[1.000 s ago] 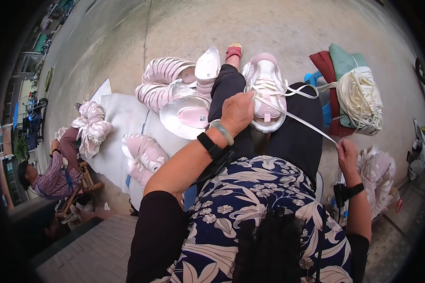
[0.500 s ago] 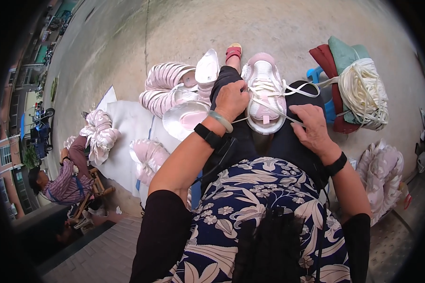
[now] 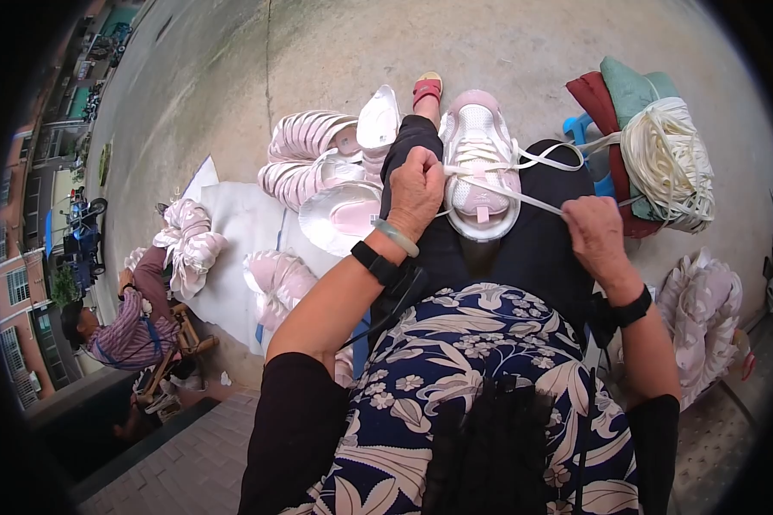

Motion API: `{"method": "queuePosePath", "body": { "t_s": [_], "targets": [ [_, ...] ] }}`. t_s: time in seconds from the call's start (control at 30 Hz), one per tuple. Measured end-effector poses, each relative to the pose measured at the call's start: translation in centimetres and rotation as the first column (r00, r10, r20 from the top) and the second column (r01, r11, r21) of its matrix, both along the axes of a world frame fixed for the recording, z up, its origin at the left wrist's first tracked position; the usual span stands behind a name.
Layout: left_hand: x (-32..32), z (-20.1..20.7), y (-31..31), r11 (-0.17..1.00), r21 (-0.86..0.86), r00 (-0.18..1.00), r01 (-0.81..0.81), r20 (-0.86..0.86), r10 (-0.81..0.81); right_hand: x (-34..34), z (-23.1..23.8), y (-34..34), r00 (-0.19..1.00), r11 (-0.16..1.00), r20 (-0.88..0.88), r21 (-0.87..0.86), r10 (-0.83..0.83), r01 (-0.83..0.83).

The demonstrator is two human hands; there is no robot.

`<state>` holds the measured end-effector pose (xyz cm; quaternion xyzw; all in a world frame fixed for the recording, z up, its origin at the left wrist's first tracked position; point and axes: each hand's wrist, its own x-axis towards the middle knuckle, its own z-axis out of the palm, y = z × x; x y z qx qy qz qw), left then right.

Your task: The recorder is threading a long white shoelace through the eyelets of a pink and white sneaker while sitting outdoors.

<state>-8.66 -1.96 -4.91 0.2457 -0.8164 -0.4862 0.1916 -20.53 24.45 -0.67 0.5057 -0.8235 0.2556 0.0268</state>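
A pink and white shoe upper rests across my lap between my thighs, its toe pointing away from me. White shoelace runs through its eyelets in several crossing rows. My right hand is closed on one lace end, drawn out tight to the right of the shoe. At the shoe's left side, my left hand is closed on a stretch of lace by the eyelets. Another stretch of lace loops over my right thigh towards the bundle of white laces.
The lace bundle lies over green cloth and red cloth on a blue stool. Stacked pink and white uppers lie to my left, near a tied bundle. More uppers are piled at right. Another person sits far left.
My right hand has moved slightly right and closed on the lace, pulling it straight. The left hand's fingers have tightened beside the shoe.
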Motion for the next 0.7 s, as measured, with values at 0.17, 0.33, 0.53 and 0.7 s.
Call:
{"method": "queuePosePath", "body": {
  "t_s": [0.17, 0.33, 0.53, 0.7],
  "targets": [
    [-0.1, 0.9, 0.8, 0.994, -0.101, 0.999, 0.043, 0.002, -0.043, -1.2, -0.1, 3.8, 0.991, 0.995, 0.083, 0.016, -0.103, 0.102],
    [-0.8, 2.1, 2.1, 0.929, -0.363, 0.993, 0.076, -0.059, -0.104, 0.3, 1.0, -0.4, 0.968, 0.986, 0.247, -0.165, 0.055, -0.014],
    [-2.4, 2.5, 4.5, 0.791, -0.573, 0.964, 0.215, -0.005, -0.266, 1.5, -1.1, -6.5, 0.984, 0.989, 0.173, -0.149, 0.042, -0.016],
    [-3.4, 1.8, 4.9, 0.763, -0.615, 0.969, 0.198, 0.003, -0.249, 1.1, -2.4, -7.2, 0.972, 0.997, 0.234, -0.065, -0.012, 0.028]
  ]
}}
